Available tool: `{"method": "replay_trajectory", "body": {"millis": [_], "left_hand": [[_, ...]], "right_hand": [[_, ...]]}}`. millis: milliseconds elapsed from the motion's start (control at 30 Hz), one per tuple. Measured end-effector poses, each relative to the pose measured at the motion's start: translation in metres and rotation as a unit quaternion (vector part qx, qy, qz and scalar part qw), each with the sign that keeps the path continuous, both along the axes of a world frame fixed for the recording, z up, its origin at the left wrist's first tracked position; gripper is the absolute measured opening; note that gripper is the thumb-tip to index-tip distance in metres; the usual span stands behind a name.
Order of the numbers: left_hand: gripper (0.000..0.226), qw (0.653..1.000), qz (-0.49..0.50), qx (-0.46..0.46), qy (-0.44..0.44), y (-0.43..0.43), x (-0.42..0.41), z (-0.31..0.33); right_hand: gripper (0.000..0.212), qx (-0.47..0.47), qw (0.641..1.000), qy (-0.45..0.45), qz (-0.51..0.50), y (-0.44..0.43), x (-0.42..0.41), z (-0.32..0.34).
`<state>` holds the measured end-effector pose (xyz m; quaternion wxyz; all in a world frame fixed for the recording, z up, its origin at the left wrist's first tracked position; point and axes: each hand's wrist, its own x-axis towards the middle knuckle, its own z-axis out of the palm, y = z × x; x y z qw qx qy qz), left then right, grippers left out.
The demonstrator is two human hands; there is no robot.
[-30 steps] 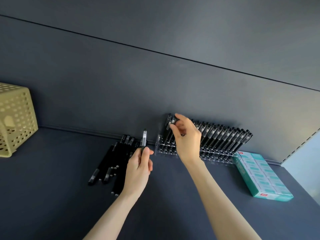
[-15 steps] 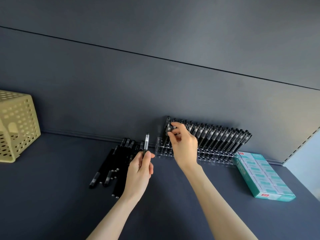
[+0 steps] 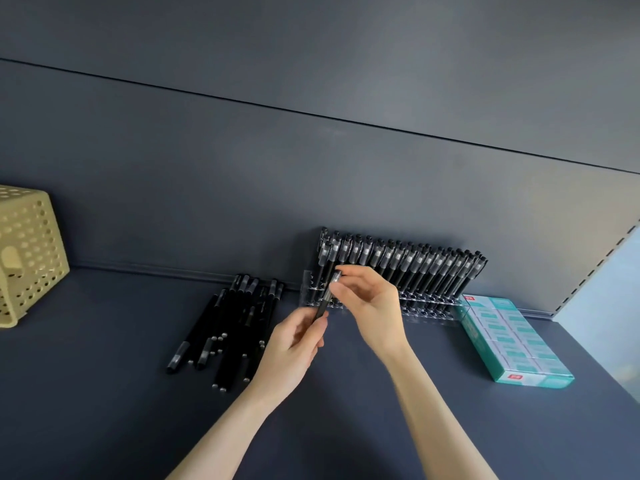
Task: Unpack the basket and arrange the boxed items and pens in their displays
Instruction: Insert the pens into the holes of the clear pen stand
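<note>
A single black pen [image 3: 325, 299] is held between both hands in front of the clear pen rack [image 3: 420, 306]. My left hand [image 3: 294, 348] grips its lower end and my right hand [image 3: 372, 304] pinches its upper end. The rack stands against the back wall and holds a long row of black pens [image 3: 408, 265]. A loose pile of black pens [image 3: 228, 323] lies on the dark shelf to the left of the rack. The yellow perforated basket [image 3: 27, 254] lies at the far left.
A teal and white box [image 3: 512, 337] lies flat on the shelf just right of the rack. The dark shelf [image 3: 104, 393] ends at a perforated upright [image 3: 588, 275] on the right. A grey back wall rises close behind everything.
My right hand has come down from the pens at the rack's left end and taken the top of the pen that my left hand moved rightward toward it.
</note>
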<state>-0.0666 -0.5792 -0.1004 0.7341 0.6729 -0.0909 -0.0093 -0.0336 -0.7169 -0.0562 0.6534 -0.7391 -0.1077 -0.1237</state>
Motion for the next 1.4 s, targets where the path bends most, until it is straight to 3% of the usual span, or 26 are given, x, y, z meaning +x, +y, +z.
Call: {"method": "replay_trajectory", "body": {"millis": [233,367,500,633,767,933,1067,1267,1400], "left_hand": [[0.015,0.998,0.061,0.008,-0.019,0.002,0.008,-0.003],[0.012,0.997,0.071,0.017,-0.021,-0.001,0.010,-0.005],[0.011,0.987,0.115,0.094,-0.057,0.008,0.024,-0.003],[0.034,0.957,0.151,0.233,-0.080,0.023,0.056,0.000],[0.058,0.945,0.090,0.303,-0.080,0.025,0.085,0.004],[0.044,0.964,0.072,0.246,-0.077,0.022,0.094,-0.004],[0.032,0.974,0.088,0.190,-0.083,0.021,0.093,-0.008],[0.032,0.976,0.088,0.177,-0.095,0.021,0.095,-0.013],[0.030,0.975,0.090,0.176,-0.101,0.020,0.096,-0.014]], "right_hand": [[0.023,0.047,0.999,-0.004,-0.005,-0.007,0.000,-0.001],[0.031,0.006,1.000,-0.013,-0.015,-0.005,0.002,-0.003],[0.034,-0.019,0.994,-0.058,-0.092,-0.008,0.009,0.003],[0.035,-0.028,0.977,-0.134,-0.162,-0.012,0.020,0.017],[0.041,-0.049,0.968,-0.182,-0.169,-0.007,0.031,0.028],[0.042,-0.092,0.963,-0.190,-0.168,-0.003,0.039,0.022],[0.027,-0.128,0.960,-0.182,-0.169,-0.002,0.045,0.009],[0.029,-0.237,0.935,-0.194,-0.178,0.001,0.048,-0.003],[0.027,-0.262,0.933,-0.170,-0.177,0.001,0.049,-0.004]]}}
